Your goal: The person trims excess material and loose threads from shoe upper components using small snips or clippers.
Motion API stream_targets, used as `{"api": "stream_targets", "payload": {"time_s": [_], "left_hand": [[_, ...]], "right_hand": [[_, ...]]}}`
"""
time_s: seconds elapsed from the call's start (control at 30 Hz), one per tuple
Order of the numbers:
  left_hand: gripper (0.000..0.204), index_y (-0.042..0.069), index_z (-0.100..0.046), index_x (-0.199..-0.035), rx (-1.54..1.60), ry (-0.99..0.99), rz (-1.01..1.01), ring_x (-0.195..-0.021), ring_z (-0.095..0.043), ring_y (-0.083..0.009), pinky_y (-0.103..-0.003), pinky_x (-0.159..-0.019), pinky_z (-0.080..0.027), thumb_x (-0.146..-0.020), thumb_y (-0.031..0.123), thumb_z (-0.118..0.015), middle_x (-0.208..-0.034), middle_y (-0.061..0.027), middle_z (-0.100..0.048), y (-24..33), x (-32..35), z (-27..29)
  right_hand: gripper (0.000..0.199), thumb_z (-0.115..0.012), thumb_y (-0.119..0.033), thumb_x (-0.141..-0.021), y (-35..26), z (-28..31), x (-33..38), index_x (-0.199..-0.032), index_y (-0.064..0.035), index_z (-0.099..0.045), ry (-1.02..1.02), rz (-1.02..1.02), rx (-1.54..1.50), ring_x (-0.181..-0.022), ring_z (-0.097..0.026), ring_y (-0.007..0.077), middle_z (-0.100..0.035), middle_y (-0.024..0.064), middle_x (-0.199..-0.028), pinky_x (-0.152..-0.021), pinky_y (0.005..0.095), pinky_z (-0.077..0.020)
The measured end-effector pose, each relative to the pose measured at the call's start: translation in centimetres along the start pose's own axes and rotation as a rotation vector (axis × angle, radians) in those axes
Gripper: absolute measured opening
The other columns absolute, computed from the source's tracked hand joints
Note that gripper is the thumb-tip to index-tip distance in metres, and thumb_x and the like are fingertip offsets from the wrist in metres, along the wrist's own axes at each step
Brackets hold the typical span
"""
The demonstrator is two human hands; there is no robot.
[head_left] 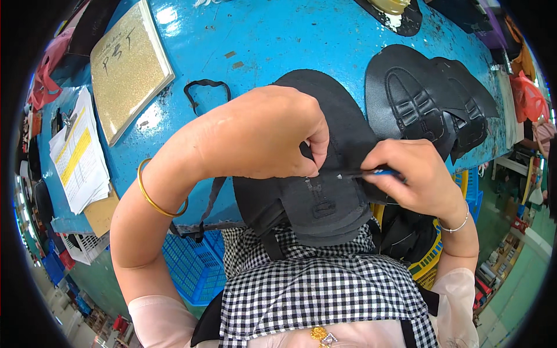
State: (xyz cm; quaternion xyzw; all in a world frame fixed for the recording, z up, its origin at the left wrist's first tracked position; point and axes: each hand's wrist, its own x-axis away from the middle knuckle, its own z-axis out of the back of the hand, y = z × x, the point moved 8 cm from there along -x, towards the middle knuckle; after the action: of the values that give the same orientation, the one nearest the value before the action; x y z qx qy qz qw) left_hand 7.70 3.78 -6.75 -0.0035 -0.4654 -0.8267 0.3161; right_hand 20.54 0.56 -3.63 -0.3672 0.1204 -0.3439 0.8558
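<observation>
A black shoe upper (pixel 342 200) lies wrong side up across the table's near edge and my lap, with small white smears near its middle. My left hand (pixel 278 136) reaches over it from the left, thumb and fingertips pinched together at its middle; any small part between them is hidden. From the right, my right hand (pixel 409 168) grips a slim tool with a blue handle (pixel 386 171). The tool's dark end points left over the upper, close to a white smear; its tip is blurred, so its kind is unclear.
More black stitched uppers (pixel 400 95) overlap on the blue table (pixel 261 35) at right. A pot (pixel 391 6) of pale glue stands at the far edge. Left are a gold notebook (pixel 130 66), clipped papers (pixel 78 156) and a black strap (pixel 206 87). Below sit blue (pixel 191 267) and yellow (pixel 426 264) baskets.
</observation>
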Motion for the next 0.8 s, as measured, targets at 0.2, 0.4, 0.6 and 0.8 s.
{"api": "stream_targets", "payload": {"time_s": [0.2, 0.4, 0.6, 0.8], "left_hand": [[0.007, 0.005, -0.073, -0.077, 0.148, -0.069, -0.039, -0.056, -0.059, -0.0221, -0.031, -0.056, -0.048, -0.072, 0.010, -0.072, -0.068, -0.0085, -0.067, 0.3, 0.1, 0.1], [0.007, 0.006, -0.072, -0.076, -0.008, 0.051, -0.066, -0.056, -0.058, -0.0242, -0.033, -0.055, -0.047, -0.071, 0.011, -0.073, -0.066, -0.0096, -0.065, 0.5, 0.4, 0.1], [0.017, 0.007, -0.071, -0.081, -0.252, 0.360, -0.205, -0.059, -0.059, -0.0267, -0.036, -0.056, -0.045, -0.068, 0.017, -0.078, -0.063, -0.0093, -0.062, 1.3, 1.8, 0.9], [0.019, 0.006, -0.068, -0.081, -0.225, 0.236, -0.112, -0.056, -0.057, -0.0267, -0.035, -0.054, -0.044, -0.070, 0.018, -0.077, -0.059, -0.0085, -0.058, -0.2, 1.6, 2.0]], "right_hand": [[0.017, -0.070, -0.009, -0.078, 0.0, -1.0, -1.2, -0.085, -0.0088, -0.055, -0.046, 0.062, 0.031, -0.066, -0.062, 0.0245, -0.059, 0.0045, -0.071, -0.055, 0.0359, -0.0476], [0.019, -0.071, -0.010, -0.076, -1.5, -1.4, -1.7, -0.085, -0.0103, -0.055, -0.027, 0.159, 0.184, -0.063, -0.060, 0.0241, -0.055, 0.0049, -0.067, -0.052, 0.0360, -0.0464], [0.017, -0.069, -0.012, -0.077, -1.5, -2.4, -2.1, -0.084, -0.0112, -0.054, -0.221, 0.200, 0.155, -0.062, -0.060, 0.0229, -0.051, 0.0033, -0.063, -0.048, 0.0359, -0.0439], [0.018, -0.069, -0.012, -0.077, -1.5, -1.7, -2.6, -0.084, -0.0127, -0.053, -0.057, 0.187, 0.275, -0.060, -0.060, 0.0223, -0.050, 0.0033, -0.063, -0.046, 0.0357, -0.0428]]}}
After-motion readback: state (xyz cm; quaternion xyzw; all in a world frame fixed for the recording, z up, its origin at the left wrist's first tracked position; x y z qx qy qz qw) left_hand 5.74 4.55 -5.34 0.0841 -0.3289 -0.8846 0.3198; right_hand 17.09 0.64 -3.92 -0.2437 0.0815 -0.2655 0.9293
